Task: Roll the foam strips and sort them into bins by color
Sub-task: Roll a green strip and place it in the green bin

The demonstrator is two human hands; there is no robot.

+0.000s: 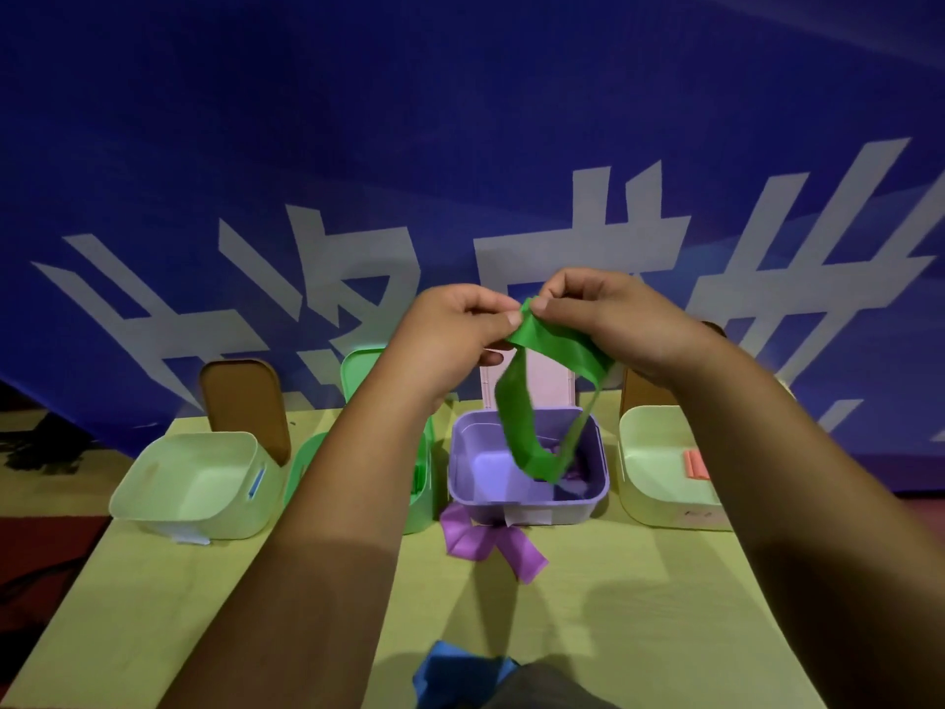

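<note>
The left hand point(455, 330) and right hand point(603, 319) are raised together, each grip pinching the top end of the green strip point(516, 427), whose loop hangs over the purple bin point(578, 509); a purple strip point(480, 542) lies on the worktop point(639, 606) just before that bin.

Everything is being seen through one wide-angle camera worn on the head, being pointed forward and down. The left hand point(450, 330) and right hand point(608, 319) are being caught close up at mid-frame, the purple bin point(567, 509) just beyond them, a blue banner point(358, 120) behind it.
</note>
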